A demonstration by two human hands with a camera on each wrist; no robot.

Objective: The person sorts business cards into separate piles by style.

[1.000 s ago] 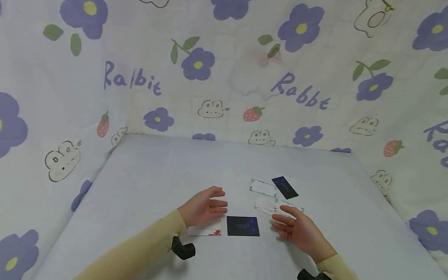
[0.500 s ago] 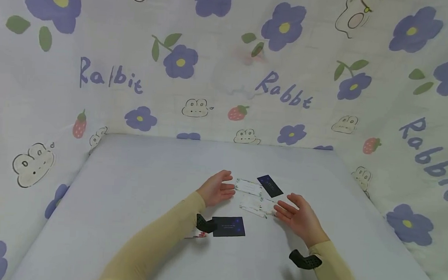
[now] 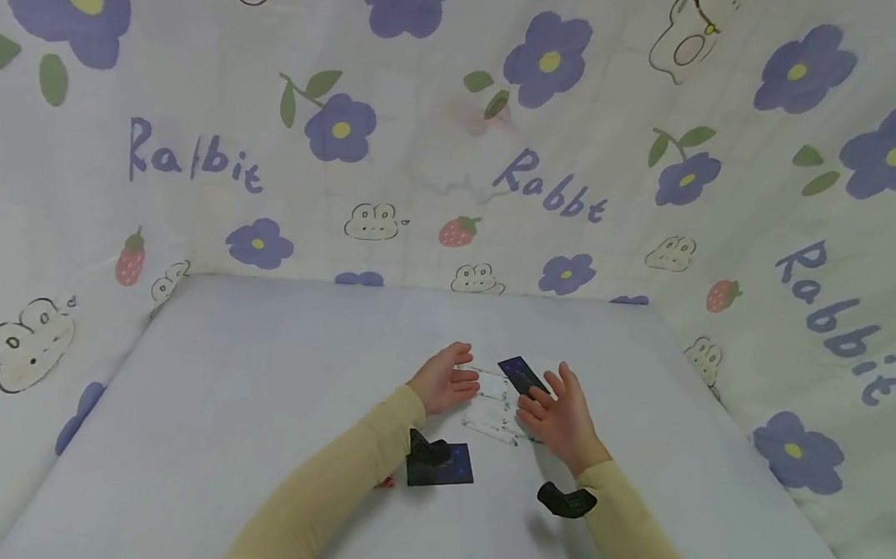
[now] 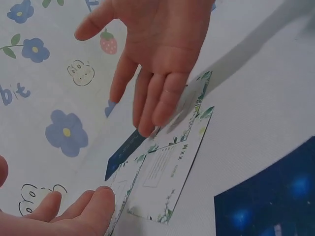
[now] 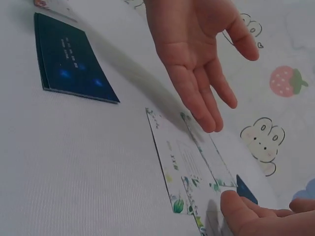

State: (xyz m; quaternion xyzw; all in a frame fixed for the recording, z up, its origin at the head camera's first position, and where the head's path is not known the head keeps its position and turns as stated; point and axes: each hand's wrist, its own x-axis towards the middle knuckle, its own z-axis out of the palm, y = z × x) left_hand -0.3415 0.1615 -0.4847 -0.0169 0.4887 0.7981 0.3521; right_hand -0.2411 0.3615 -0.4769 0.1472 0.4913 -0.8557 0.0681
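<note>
Several white cards with green leafy borders lie overlapping on the white cloth, between my two hands. A dark blue card lies at a slant against their far side. My left hand is over the left edge of the leafy cards, palm turned inward and fingers extended. Facing it from the right, my right hand has its fingers spread loosely and overlaps the dark card's near end in the head view. Both hands hold nothing. Close to my left wrist lies a small stack of dark blue cards.
A white card with red flowers lies mostly hidden under my left sleeve. Each wrist carries a black camera mount. A flower-and-rabbit-print curtain walls in the back and sides of the white-covered table.
My left hand has moved from above the red-flowered card forward and right to the leafy cards. My right hand has moved forward and inward. The head view has turned right.
</note>
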